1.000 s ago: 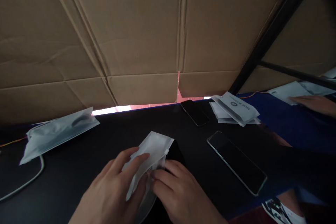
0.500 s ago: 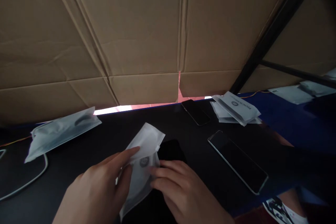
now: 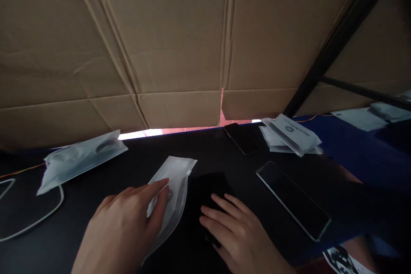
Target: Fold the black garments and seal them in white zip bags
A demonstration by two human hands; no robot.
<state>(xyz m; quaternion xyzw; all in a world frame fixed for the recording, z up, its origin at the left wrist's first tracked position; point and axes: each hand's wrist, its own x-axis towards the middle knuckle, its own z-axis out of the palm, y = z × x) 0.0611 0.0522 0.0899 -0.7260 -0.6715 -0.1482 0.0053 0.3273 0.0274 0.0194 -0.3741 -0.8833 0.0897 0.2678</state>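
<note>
A white frosted zip pouch (image 3: 176, 175) lies in front of me with a small white slider at its right edge. My left hand (image 3: 128, 218) pinches the pouch between thumb and index finger, and its near side gapes a little. A round logo on it is partly covered by my fingers. To the right of the pouch is a flat black object (image 3: 210, 182), hard to make out against the dark table. My right hand (image 3: 236, 231) rests on that object with its fingers spread.
On the right of the black table (image 3: 154, 144) lie a larger phone (image 3: 293, 201) and a smaller phone (image 3: 241, 139). Stacked printed white pouches (image 3: 293, 135) sit behind them. At left are a filled pouch (image 3: 83, 160) and a white cable (image 3: 48, 215). Cardboard (image 3: 173, 38) stands along the back.
My right hand has left the pouch and moved right onto the flat black object, its fingers spreading. My left hand keeps its pinch on the pouch, which has shifted slightly left.
</note>
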